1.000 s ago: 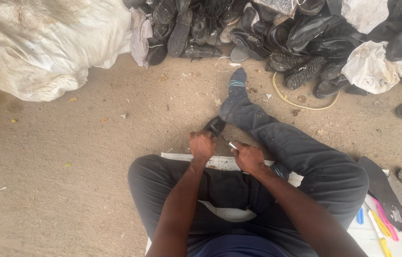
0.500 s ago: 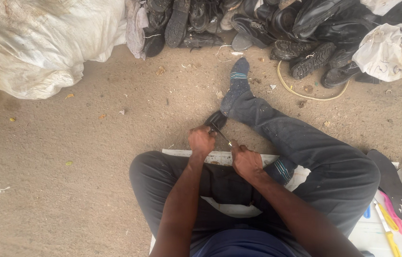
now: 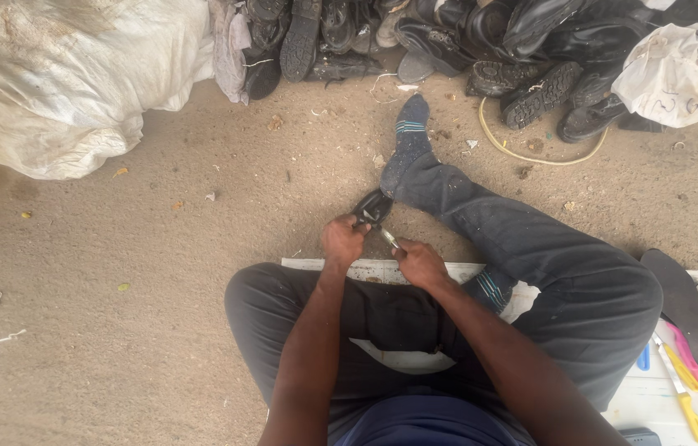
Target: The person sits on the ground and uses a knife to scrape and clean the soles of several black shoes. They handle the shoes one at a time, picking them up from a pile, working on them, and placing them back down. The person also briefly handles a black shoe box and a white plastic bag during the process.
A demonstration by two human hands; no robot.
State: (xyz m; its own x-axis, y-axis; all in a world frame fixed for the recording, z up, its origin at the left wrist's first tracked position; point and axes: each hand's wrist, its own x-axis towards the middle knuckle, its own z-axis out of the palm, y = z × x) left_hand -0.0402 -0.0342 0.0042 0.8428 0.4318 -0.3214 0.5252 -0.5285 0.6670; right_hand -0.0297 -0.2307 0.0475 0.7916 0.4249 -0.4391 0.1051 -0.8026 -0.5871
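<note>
I sit on a sandy floor, one leg folded and the other stretched out ahead. My left hand [image 3: 344, 239] grips a small black shoe piece [image 3: 373, 206] held just in front of my knees. My right hand [image 3: 420, 263] is closed around a thin metal tool [image 3: 388, 238] whose tip points at that black piece. Both hands are close together above a white board [image 3: 382, 271] under my legs. What exactly the tool's tip touches is too small to tell.
A pile of black boots and shoes [image 3: 481, 41] lies along the far edge. A big white sack [image 3: 60, 83] fills the upper left. Black insoles [image 3: 686, 310] and coloured knives [image 3: 679, 380] lie on the right. A yellowish cord loop [image 3: 531, 153] lies beyond my foot.
The camera view has shifted slightly, so the shoe pile sits higher in the picture. My hands stay together on the black piece, with only small movements.
</note>
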